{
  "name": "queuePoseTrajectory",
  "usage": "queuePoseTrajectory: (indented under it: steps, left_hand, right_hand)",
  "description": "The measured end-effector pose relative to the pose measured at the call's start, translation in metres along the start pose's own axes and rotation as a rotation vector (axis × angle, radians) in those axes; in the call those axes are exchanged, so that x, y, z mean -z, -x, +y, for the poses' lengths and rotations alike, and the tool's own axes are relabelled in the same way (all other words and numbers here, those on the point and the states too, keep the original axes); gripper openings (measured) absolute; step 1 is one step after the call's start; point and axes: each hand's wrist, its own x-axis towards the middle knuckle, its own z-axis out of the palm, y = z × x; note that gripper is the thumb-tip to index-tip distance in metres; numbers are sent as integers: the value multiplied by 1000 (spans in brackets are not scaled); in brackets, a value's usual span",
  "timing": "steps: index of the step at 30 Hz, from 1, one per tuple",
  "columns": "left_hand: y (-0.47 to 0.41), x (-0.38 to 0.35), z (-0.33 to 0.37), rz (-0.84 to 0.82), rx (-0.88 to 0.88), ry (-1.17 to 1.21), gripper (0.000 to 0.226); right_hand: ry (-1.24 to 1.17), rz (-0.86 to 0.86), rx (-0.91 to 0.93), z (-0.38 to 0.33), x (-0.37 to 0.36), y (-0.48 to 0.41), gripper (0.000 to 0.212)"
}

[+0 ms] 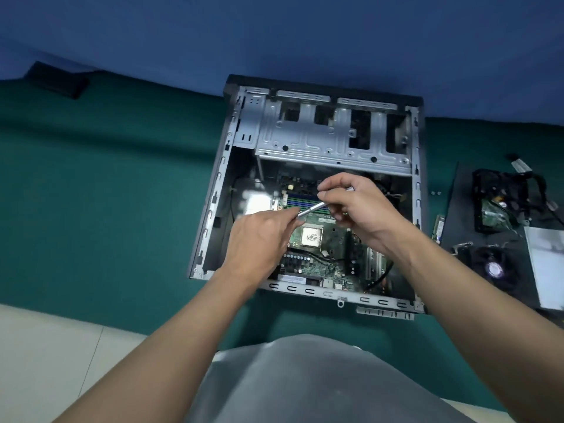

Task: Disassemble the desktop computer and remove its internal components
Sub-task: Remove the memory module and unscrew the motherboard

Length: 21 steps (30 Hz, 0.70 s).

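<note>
An open desktop computer case [213, 190] lies on its side on a green table. Inside it sits the motherboard [317, 264], with a bare CPU [312, 237] near its middle and blue and green RAM slots [300, 200] above that. A metal drive cage [329, 138] spans the far half of the case. Both hands hover over the board and share a slim silver screwdriver [311, 210]. My right hand [357, 206] grips its handle end. My left hand [262, 239] pinches its tip end with the fingertips.
To the right of the case, a dark mat [457, 227] carries removed parts: a bundle of black cables [500, 196], a fan [494, 268], a silver drive [546, 264]. A RAM stick [438, 228] lies at the mat's edge. A black object [58, 79] sits far left.
</note>
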Motion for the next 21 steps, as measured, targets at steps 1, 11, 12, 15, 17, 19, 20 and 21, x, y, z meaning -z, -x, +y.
queuePoseTrajectory:
  steps: [1,11,12,15,17,19,20,21]
  left_hand:
    - [-2,-2,6,14,-7,13,14]
    - [-15,-25,65,121,160,232,33]
    - [-17,-28,75,142,154,255,34]
    - [-24,-38,107,176,15,298,33]
    - [-27,-48,129,183,-128,325,29]
    - [-30,-60,148,148,-235,312,25]
    - [-31,-67,155,106,-258,288,28]
    - [-32,-73,160,56,-270,258,33]
  right_hand:
    - [-36,12,-4,2,6,4,8]
    - [-549,-12,-21,36,70,58,24]
    - [-669,46,1,39,72,62,25]
    - [-1030,207,82,49,79,71,25]
    - [-1235,225,63,51,81,75,28]
    - [-1401,189,-6,50,83,78,31]
    - [-1458,168,-42,49,85,80,30]
    - [-1488,158,-70,48,88,81,29]
